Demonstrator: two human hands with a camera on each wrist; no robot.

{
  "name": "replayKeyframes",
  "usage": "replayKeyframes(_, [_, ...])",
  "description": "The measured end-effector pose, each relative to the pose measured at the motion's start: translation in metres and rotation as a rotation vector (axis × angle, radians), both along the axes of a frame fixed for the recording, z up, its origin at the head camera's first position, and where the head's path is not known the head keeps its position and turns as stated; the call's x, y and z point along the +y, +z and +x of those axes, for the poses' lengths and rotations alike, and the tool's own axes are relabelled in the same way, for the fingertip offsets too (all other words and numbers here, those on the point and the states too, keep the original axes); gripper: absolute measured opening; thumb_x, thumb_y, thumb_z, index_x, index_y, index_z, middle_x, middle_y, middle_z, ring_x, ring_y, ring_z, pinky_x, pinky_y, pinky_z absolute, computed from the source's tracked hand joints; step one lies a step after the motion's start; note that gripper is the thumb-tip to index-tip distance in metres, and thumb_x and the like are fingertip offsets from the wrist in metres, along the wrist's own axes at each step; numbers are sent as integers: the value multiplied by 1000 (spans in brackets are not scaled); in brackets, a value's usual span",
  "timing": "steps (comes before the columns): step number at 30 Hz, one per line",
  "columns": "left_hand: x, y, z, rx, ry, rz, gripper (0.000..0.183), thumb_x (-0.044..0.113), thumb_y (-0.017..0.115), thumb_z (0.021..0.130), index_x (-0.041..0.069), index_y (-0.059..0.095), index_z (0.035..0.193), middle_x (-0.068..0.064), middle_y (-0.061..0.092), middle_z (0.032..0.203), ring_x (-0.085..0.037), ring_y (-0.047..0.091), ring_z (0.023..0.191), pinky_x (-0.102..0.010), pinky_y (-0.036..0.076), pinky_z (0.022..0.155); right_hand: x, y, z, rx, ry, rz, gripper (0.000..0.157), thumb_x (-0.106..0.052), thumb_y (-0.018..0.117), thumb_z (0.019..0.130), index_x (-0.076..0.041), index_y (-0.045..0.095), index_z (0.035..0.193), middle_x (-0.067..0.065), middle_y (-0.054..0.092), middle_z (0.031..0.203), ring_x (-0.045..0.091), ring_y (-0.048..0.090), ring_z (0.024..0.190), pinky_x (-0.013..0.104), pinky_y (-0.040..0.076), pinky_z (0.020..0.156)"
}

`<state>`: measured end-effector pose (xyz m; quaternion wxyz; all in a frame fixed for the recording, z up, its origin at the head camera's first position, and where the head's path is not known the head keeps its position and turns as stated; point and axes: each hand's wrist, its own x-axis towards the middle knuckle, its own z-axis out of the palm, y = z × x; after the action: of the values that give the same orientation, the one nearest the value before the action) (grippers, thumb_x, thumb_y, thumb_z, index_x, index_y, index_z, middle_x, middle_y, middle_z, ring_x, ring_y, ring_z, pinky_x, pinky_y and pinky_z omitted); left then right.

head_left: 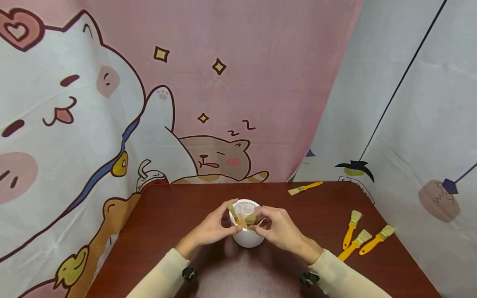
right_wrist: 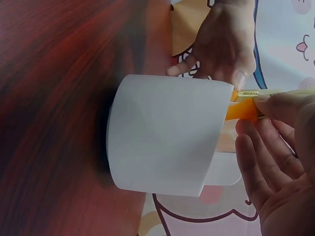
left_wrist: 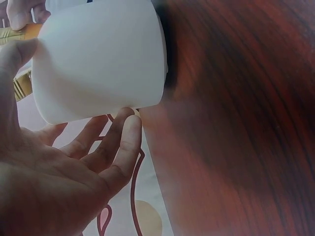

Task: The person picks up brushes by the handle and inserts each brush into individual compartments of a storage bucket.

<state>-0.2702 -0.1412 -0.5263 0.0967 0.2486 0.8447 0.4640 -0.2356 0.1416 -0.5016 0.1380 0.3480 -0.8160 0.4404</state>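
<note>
A white round pen holder (head_left: pixel 249 239) with inner dividers stands on the table. My left hand (head_left: pixel 214 223) holds its left side, thumb at the near rim and fingers along the wall in the left wrist view. My right hand (head_left: pixel 281 228) pinches a paintbrush (right_wrist: pixel 242 109) near the top of its orange handle, whose lower part is down inside the rim. Another paintbrush (head_left: pixel 232 212) stands in the holder beside my left thumb, bristles up and leaning left. The holder's wall hides the lower ends of both handles.
Three yellow-handled paintbrushes lie at the right of the dark red-brown table (head_left: pixel 167 231), one of them the outermost brush (head_left: pixel 377 240). Another brush (head_left: pixel 305 188) lies by the back edge. A printed cartoon cloth (head_left: pixel 261 103) hangs behind.
</note>
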Motion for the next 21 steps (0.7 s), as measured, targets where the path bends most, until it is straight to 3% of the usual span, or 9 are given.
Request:
replayKeyframes(9, [-1, -1, -1, 3, -1, -1, 95, 43, 89, 103, 20, 38, 181, -16, 64, 166, -36, 70, 146, -60, 63, 115, -1, -7, 1, 68, -20, 30, 27, -1, 98, 91, -18, 81, 104, -6, 82, 98, 0, 77, 86, 39, 70, 70])
replayKeyframes(21, [0, 1, 0, 6, 6, -14, 93, 43, 89, 103, 27, 39, 180, -14, 66, 162, -32, 71, 143, -57, 64, 113, 1, -11, 1, 150, -75, 107, 31, 0, 100, 87, -18, 81, 104, -7, 80, 95, 9, 79, 82, 27, 66, 72])
